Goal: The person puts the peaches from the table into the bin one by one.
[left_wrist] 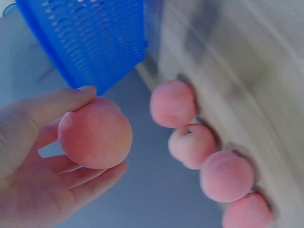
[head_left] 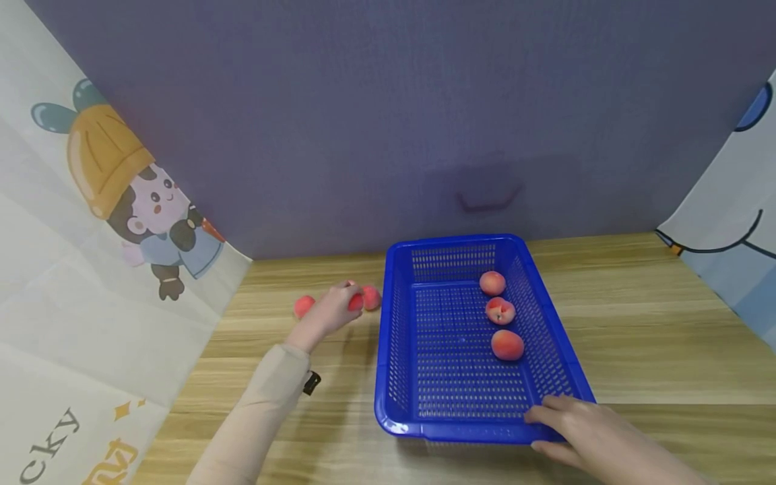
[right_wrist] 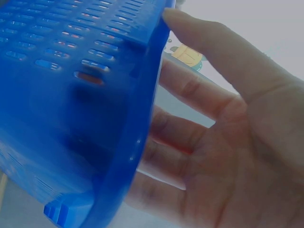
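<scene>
My left hand (head_left: pixel 332 308) holds a reddish peach (left_wrist: pixel 95 134) between thumb and fingers, above the table just left of the blue plastic basket (head_left: pixel 383 364). Several more peaches lie in a row on the table, among them one peach (left_wrist: pixel 172 103) at the end of the row in the left wrist view. Inside the basket, along its right side, sit a far peach (head_left: pixel 492 283), a middle peach (head_left: pixel 500 311) with its stem hollow showing, and a near peach (head_left: pixel 507 345). My right hand (head_left: pixel 578 431) grips the basket's rim at the near right corner, thumb and fingers on opposite sides.
The wood-grain table (head_left: pixel 642 323) extends on both sides of the basket. A grey-purple panel (head_left: pixel 424 121) stands upright behind it. White cloth with cartoon prints (head_left: pixel 145 195) hangs at the left, and another printed cloth (head_left: pixel 739 202) at the right.
</scene>
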Demonstrator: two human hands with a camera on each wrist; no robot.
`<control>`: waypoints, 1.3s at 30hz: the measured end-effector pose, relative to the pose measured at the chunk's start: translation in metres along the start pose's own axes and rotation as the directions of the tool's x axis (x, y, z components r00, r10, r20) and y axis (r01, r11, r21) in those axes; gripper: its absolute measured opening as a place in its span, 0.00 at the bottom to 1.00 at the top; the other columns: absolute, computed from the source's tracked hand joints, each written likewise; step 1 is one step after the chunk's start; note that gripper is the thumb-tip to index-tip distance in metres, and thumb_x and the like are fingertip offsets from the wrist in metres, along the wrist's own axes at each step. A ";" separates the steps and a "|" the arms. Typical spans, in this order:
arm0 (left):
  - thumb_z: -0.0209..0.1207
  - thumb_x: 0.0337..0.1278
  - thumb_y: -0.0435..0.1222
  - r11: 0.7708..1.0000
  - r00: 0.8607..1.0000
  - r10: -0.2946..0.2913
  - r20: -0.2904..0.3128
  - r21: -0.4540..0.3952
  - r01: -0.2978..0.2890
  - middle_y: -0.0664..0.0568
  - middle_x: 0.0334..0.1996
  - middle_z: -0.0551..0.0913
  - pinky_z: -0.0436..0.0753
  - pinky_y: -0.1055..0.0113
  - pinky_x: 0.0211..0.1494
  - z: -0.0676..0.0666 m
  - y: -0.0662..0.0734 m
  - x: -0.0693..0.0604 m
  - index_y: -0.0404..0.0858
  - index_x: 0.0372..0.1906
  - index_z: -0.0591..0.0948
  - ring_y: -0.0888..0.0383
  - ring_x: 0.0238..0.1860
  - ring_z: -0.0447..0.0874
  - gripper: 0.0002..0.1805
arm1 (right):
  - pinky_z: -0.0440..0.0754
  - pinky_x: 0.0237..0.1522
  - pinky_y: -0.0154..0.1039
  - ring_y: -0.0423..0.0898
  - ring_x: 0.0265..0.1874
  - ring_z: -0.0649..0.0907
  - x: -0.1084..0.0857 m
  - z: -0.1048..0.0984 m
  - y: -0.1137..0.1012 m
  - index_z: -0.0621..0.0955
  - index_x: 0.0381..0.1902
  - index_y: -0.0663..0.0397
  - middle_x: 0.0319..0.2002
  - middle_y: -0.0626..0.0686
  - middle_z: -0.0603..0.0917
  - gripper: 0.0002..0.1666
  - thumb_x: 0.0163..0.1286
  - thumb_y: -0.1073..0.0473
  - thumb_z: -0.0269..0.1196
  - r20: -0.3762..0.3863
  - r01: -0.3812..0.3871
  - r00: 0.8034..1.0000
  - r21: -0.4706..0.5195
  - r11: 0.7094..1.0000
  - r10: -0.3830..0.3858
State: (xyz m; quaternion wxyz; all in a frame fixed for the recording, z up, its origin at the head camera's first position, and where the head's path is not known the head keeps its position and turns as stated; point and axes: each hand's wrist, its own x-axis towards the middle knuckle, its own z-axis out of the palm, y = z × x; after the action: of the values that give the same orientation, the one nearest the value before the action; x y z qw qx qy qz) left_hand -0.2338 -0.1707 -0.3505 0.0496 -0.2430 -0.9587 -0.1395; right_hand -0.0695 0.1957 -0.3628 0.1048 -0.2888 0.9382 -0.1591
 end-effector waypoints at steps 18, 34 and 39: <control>0.61 0.44 0.32 0.988 0.988 0.152 -0.017 -0.003 -0.152 0.42 0.37 0.77 0.77 0.62 0.39 -0.032 0.033 0.007 0.32 0.41 0.79 0.51 0.37 0.77 0.15 | 0.77 0.33 0.54 0.56 0.36 0.80 0.000 -0.001 -0.001 0.79 0.38 0.50 0.37 0.54 0.81 0.20 0.56 0.42 0.58 -0.009 -0.004 1.000 -0.001 1.000 0.004; 0.59 0.46 0.32 0.987 0.981 0.159 0.114 0.011 -0.161 0.46 0.43 0.75 0.75 0.66 0.37 -0.044 0.073 0.019 0.37 0.47 0.77 0.56 0.37 0.74 0.18 | 0.77 0.33 0.53 0.56 0.36 0.80 0.000 0.000 0.000 0.80 0.39 0.51 0.37 0.55 0.81 0.22 0.57 0.42 0.57 -0.009 0.006 1.000 0.001 1.000 -0.006; 0.60 0.46 0.33 0.981 0.974 0.192 0.121 0.015 -0.195 0.47 0.37 0.75 0.74 0.69 0.31 -0.043 0.085 0.026 0.37 0.45 0.77 0.57 0.32 0.73 0.17 | 0.77 0.34 0.54 0.57 0.37 0.80 0.000 -0.001 0.000 0.80 0.40 0.51 0.38 0.56 0.81 0.21 0.56 0.42 0.58 0.001 -0.008 1.000 0.007 1.000 0.008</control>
State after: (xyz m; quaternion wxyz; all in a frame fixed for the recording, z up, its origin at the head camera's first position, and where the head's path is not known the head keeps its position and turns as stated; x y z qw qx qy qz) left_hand -0.2145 -0.0997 -0.2848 0.0088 -0.3423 -0.9335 -0.1065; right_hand -0.0696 0.1957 -0.3620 0.1068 -0.2848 0.9387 -0.1621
